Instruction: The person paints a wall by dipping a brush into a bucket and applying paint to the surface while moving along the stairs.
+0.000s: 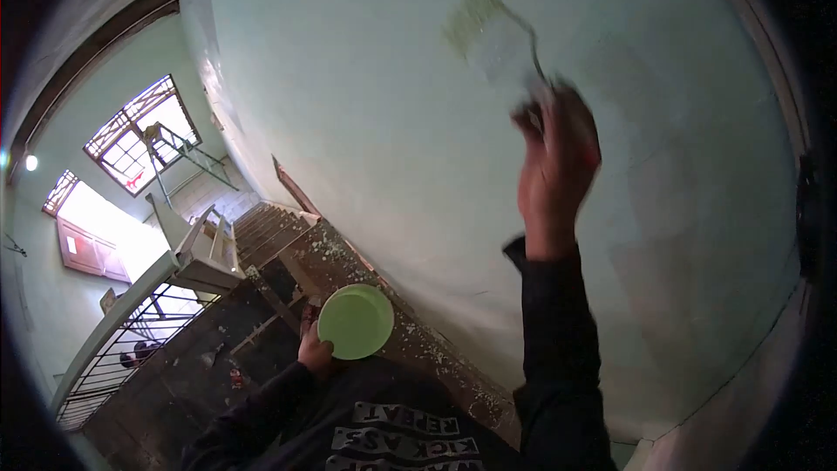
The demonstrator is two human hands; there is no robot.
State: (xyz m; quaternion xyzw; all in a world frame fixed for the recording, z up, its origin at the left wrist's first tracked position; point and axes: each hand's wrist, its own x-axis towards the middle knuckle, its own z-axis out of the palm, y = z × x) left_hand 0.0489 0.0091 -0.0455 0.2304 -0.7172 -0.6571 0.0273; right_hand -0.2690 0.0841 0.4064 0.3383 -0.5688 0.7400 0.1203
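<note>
My right hand (561, 153) is raised at the right of centre, its fingers closed round the handle of a paint roller (475, 22). The roller head, blurred by motion, is at the pale green wall (375, 122), beside a whitish patch. Low in the view, my left hand (316, 351) grips the rim of a round light green bowl (356, 321) with the thumb on its near side. Whether the bowl holds paint is hard to tell.
Stairs (266, 231) go down at the left beside a curved railing (118, 323). Beyond them a ladder (187, 153) stands near a bright window (144, 135). Pale flakes and wooden strips (255, 336) lie on the dark floor (187, 392).
</note>
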